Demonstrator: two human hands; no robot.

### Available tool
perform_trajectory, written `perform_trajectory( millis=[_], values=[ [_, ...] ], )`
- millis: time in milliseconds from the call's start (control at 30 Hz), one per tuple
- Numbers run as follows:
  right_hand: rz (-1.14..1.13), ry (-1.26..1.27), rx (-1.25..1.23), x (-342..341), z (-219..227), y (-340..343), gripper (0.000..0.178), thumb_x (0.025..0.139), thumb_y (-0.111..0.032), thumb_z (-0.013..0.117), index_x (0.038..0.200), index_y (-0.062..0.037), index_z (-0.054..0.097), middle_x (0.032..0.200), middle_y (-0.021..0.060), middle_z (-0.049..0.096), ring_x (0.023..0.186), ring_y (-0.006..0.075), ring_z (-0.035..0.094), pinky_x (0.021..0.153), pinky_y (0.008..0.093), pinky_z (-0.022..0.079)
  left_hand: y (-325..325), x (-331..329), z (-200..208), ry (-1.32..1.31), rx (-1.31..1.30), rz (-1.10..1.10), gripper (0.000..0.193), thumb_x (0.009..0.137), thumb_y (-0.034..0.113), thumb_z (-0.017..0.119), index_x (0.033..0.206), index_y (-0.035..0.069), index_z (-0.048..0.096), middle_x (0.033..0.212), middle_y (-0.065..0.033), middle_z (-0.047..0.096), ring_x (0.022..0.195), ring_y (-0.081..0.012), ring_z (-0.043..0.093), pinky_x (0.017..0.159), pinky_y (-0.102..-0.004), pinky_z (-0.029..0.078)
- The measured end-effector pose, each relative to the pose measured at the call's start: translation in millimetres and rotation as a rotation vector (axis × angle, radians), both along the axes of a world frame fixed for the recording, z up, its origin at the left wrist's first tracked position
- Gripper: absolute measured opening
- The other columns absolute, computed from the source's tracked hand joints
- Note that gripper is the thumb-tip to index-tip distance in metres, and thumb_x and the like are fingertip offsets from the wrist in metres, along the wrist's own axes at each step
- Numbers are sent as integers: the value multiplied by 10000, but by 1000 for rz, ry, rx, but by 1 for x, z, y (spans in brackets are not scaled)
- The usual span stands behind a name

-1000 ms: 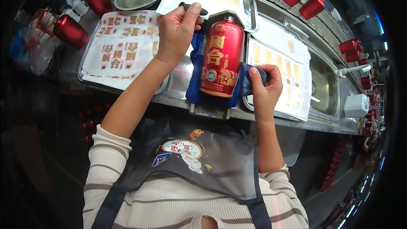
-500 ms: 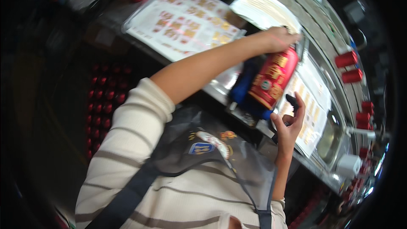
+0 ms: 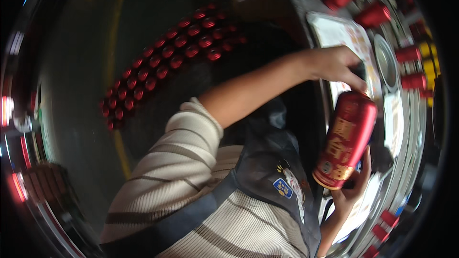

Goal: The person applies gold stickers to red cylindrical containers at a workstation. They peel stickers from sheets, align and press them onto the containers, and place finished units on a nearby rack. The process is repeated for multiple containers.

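The red bottle (image 3: 346, 138) is right of centre in the frame, its long axis slanting from the top end, upper right, to the base, lower left. The left hand (image 3: 337, 66) is nearer the top, fingers closed on it from above. The right hand (image 3: 351, 192) is behind the base, partly hidden; its grip cannot be told.

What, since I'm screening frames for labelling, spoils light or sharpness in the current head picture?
Head view, right of centre: the left hand and the gold-lettered red bottle it holds look slightly motion-blurred; head view, left side: the floor lies in deep shade, with small highlights on the rows of red bottles; head view, rim: bright patches glare, edges bend, corners go black.
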State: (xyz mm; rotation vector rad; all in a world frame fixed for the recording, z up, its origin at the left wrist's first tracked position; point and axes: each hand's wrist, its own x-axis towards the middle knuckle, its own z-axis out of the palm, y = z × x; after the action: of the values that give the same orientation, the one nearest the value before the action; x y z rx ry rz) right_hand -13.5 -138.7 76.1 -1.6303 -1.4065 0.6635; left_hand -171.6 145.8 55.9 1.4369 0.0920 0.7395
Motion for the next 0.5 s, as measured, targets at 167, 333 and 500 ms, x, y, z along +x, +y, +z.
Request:
perform_trajectory(
  millis=[167,333,500],
  values=[
    [182,-739,-123,-13,5,105,999,623,68,821,1508,-123,398,1382,174,572,977,274,679,783,344,553,-43,-186,-4,207,436,770,302,790,228,801,762,-6,613,784,-96,579,685,-217,587,647,-361,457],
    [89,-512,-112,-14,23,117,780,784,-58,758,1495,-146,450,1271,153,647,470,39,325,435,176,271,-40,-264,-171,886,602,1357,149,788,118,731,813,19,622,900,-130,596,841,-335,607,716,-431,496],
    [-145,-464,-238,29,27,75,673,880,-174,740,1489,-151,454,1440,111,550,468,-5,319,430,145,234,9,-319,-357,1309,440,1520,172,785,173,735,846,36,650,967,-156,622,902,-377,621,767,-474,510]
  ],
)
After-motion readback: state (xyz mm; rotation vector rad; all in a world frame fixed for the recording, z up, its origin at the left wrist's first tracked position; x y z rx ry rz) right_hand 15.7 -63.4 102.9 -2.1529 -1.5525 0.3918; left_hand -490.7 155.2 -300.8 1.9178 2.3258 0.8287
